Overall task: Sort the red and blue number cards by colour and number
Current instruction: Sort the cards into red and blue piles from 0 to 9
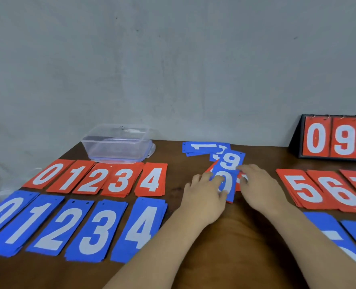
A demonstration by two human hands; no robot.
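Observation:
Red card stacks 0 to 4 (102, 178) lie in a row at the left, with blue stacks 0 to 4 (77, 226) in front of them. At the right lie red stacks 5, 6, 7 (327, 190) and blue stacks (344, 243) cut by the frame edge. In the middle sits a loose pile: a blue 9 (231, 161), a blue card (228, 185) under my fingers, red cards beneath, and a blue 1 (204, 147) behind. My left hand (204, 195) grips the blue card's left edge. My right hand (260, 186) touches the pile's right side with fingertips.
A clear plastic box (118, 142) stands at the back left of the brown table (231, 236). A black flip scoreboard (335, 136) showing red 0 and 9 stands at the back right. A grey wall rises behind the table.

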